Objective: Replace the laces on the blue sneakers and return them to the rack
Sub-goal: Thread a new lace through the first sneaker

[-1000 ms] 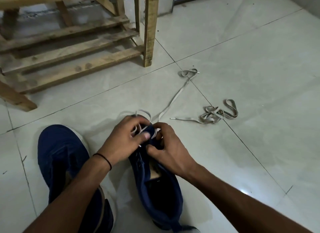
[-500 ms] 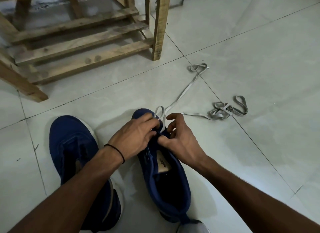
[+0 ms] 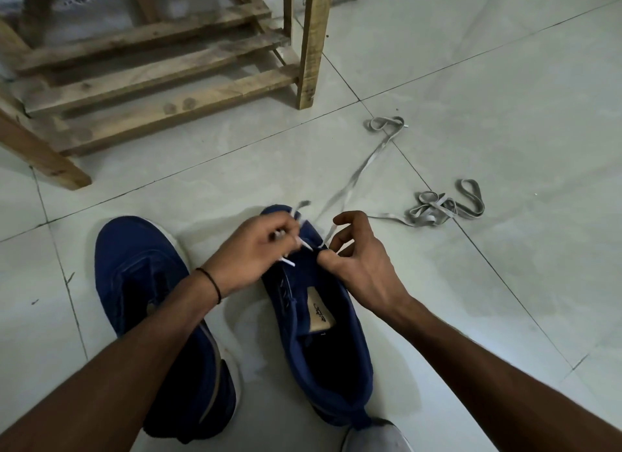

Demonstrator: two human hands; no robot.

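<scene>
Overall: a blue sneaker (image 3: 323, 320) is being laced on a tiled floor (image 3: 488, 81), with its toe pointed away towards a wooden rack (image 3: 161, 108).
Left hand (image 3: 249, 256): the fingers are curled and closed on the tipped end of the lace (image 3: 356, 174) over the lowest eyelets; the grip is blurred.
Right hand (image 3: 361, 266): the eyelet edge is held under the thumb with the fingers curled; whether the lace is also pinched cannot be told.
Lace: grey and flat, trailed from the toe across the floor to a loop near the rack leg.
Second sneaker (image 3: 141, 283): laid just beside, to the left.
Spare lace (image 3: 434, 209): bunched on the floor, well apart to the right.
Handling: the lace is judged light, limp and easily twisted, best held at its stiff tip. The sneaker is judged light with a soft upper, so it is best steadied at the eyelet row and carried by the heel.
</scene>
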